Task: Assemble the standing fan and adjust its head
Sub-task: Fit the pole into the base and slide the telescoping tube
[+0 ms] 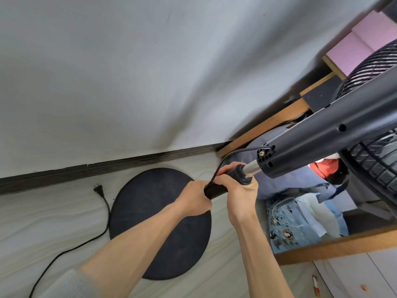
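Fan pole slanting above the round base on the floor, our left hand fingers curled round its lower end, our right hand fingers wrapped round its collar

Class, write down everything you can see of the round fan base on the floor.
The base is a flat, dark, matte disc, seemingly plastic, lying on the pale floor near the skirting. The black cord curves along its left edge. The left hand and right hand grip the pole above it. Whether pole and base meet is hidden.
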